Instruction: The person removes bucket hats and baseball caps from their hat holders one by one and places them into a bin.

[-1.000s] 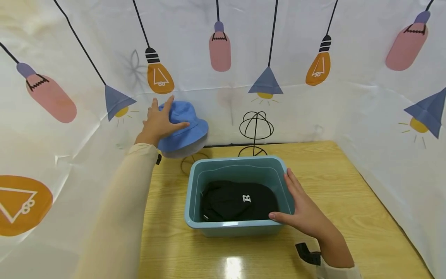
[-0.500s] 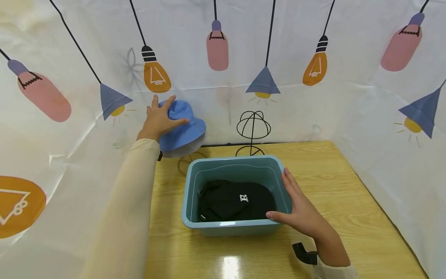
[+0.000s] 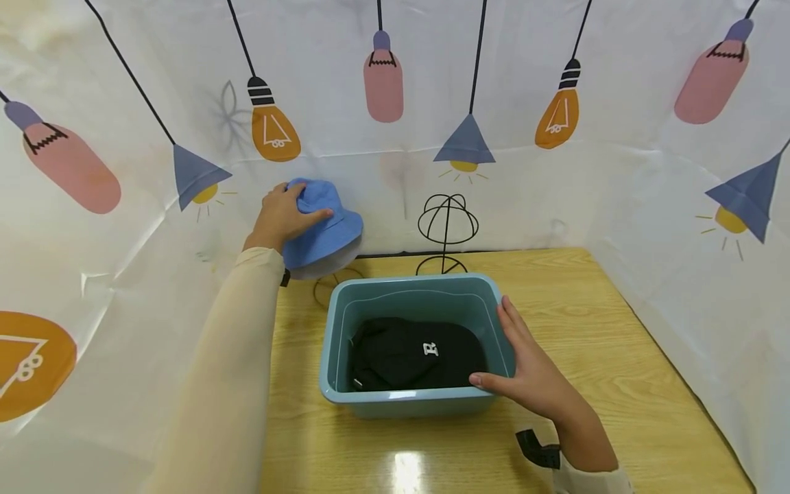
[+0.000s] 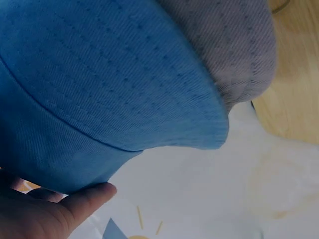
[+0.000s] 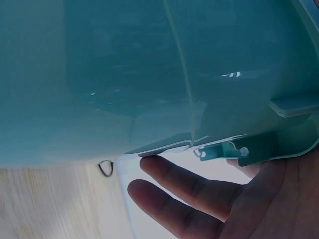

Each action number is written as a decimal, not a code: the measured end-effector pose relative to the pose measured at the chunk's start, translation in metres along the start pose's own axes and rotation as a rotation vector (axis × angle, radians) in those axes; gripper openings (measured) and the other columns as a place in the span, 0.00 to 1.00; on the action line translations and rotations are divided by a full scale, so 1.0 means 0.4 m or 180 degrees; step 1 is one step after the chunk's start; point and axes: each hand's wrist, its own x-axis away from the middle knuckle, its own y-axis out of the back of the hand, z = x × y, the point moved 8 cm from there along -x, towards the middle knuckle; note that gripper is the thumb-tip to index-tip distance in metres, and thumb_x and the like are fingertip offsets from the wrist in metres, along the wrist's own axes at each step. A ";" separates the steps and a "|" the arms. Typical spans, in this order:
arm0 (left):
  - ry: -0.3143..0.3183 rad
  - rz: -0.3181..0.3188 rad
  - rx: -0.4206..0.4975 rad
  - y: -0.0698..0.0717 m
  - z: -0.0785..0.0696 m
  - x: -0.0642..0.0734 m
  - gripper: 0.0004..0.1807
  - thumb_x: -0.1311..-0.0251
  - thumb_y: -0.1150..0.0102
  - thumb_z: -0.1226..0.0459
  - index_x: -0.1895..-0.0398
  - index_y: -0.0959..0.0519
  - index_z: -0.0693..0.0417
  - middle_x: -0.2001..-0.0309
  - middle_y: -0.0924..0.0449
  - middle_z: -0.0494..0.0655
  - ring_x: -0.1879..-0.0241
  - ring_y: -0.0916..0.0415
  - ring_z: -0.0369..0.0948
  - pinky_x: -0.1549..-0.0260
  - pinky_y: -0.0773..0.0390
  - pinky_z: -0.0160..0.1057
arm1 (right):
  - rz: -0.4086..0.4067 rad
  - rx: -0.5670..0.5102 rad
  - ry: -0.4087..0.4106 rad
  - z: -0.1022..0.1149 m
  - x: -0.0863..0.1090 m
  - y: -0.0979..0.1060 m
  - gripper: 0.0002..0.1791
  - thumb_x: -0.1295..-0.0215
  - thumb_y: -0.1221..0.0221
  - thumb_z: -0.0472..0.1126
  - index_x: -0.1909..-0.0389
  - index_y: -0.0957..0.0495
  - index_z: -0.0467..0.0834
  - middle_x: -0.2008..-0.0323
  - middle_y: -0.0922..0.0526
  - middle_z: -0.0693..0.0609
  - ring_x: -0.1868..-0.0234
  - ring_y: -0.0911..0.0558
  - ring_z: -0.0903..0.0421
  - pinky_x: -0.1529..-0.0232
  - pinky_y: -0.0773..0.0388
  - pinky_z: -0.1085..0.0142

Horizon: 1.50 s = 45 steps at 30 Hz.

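Observation:
My left hand (image 3: 280,218) grips the crown of a blue bucket hat (image 3: 327,240) at the back left, thumb on the near side. In the left wrist view its thumb lies against the crown of the bucket hat (image 4: 114,94). A grey brim (image 4: 239,45) shows under the blue one; whether it is a second hat I cannot tell. On the table a teal plastic bin (image 3: 336,322) contains a black cap (image 3: 413,353) with a white letter R. My right hand (image 3: 533,374) rests at the bin's right front corner, thumb over the rim, extended fingers along the outer side.
Behind the bin stands a black wire hat stand (image 3: 446,233). Part of another wire base (image 3: 327,285) shows beneath the blue hat. White cloth (image 3: 524,192) printed with lamps surrounds the wooden table (image 3: 592,329) at the back and sides.
My left hand's fingers, spread out above the blue hat before, have closed down onto its crown. The hat stays in place. My right hand keeps its position on the bin.

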 end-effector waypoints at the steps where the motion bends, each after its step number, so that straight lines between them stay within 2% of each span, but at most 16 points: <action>1: -0.0010 -0.0007 -0.0016 0.001 0.000 -0.001 0.60 0.42 0.41 0.28 0.17 0.44 0.56 0.19 0.53 0.67 0.21 0.53 0.68 0.26 0.44 0.68 | 0.0000 -0.0008 0.0003 0.001 0.000 0.000 0.69 0.44 0.25 0.61 0.15 0.65 0.55 0.16 0.69 0.60 0.16 0.58 0.36 0.34 0.45 0.21; 5: -0.0031 -0.0005 -0.0039 0.005 0.001 -0.002 0.62 0.41 0.41 0.29 0.18 0.46 0.64 0.17 0.55 0.65 0.20 0.54 0.67 0.24 0.47 0.65 | 0.0005 -0.0021 0.0009 0.000 -0.001 -0.001 0.69 0.44 0.25 0.60 0.15 0.65 0.55 0.16 0.69 0.60 0.16 0.58 0.36 0.34 0.45 0.21; 10: -0.0005 -0.0008 0.0000 0.014 -0.003 0.001 0.66 0.43 0.40 0.28 0.17 0.52 0.63 0.16 0.63 0.59 0.20 0.57 0.67 0.24 0.48 0.66 | 0.0002 -0.0031 0.0024 -0.003 -0.003 -0.002 0.69 0.44 0.25 0.60 0.15 0.66 0.55 0.16 0.70 0.60 0.16 0.58 0.36 0.34 0.45 0.21; 15: -0.0061 -0.0087 -0.0020 0.028 -0.014 0.005 0.67 0.44 0.38 0.28 0.16 0.55 0.62 0.15 0.66 0.57 0.20 0.58 0.68 0.24 0.48 0.66 | -0.0001 -0.0035 0.0028 -0.004 -0.002 -0.003 0.69 0.44 0.26 0.60 0.15 0.66 0.55 0.16 0.70 0.60 0.16 0.58 0.36 0.34 0.45 0.21; 22: -0.0195 -0.0368 0.0045 0.056 -0.029 0.007 0.68 0.45 0.34 0.31 0.15 0.57 0.59 0.15 0.66 0.53 0.19 0.57 0.64 0.24 0.46 0.64 | -0.0011 -0.0026 0.0041 -0.001 -0.002 -0.005 0.69 0.44 0.26 0.60 0.15 0.65 0.54 0.15 0.68 0.56 0.16 0.58 0.37 0.34 0.46 0.21; 26: -0.0250 -0.0480 0.0056 0.079 -0.040 0.007 0.68 0.45 0.32 0.33 0.15 0.58 0.57 0.15 0.67 0.51 0.18 0.58 0.63 0.22 0.48 0.62 | -0.0013 -0.0041 0.0032 0.000 -0.002 -0.004 0.69 0.44 0.26 0.60 0.15 0.65 0.55 0.15 0.69 0.59 0.16 0.58 0.37 0.34 0.46 0.21; 37: -0.0234 -0.0515 0.0022 0.111 -0.060 0.015 0.68 0.46 0.33 0.32 0.15 0.61 0.53 0.15 0.67 0.49 0.17 0.59 0.59 0.22 0.48 0.60 | -0.0031 -0.0061 0.0015 0.001 0.000 -0.001 0.68 0.44 0.25 0.59 0.15 0.64 0.54 0.16 0.69 0.60 0.16 0.58 0.36 0.34 0.47 0.20; 45: -0.0319 -0.0560 0.0050 0.134 -0.071 0.024 0.68 0.45 0.33 0.32 0.15 0.59 0.54 0.15 0.66 0.49 0.17 0.58 0.58 0.22 0.48 0.60 | -0.0032 -0.0079 0.0019 0.003 0.003 0.001 0.68 0.44 0.25 0.59 0.15 0.64 0.54 0.15 0.69 0.60 0.17 0.58 0.35 0.34 0.47 0.20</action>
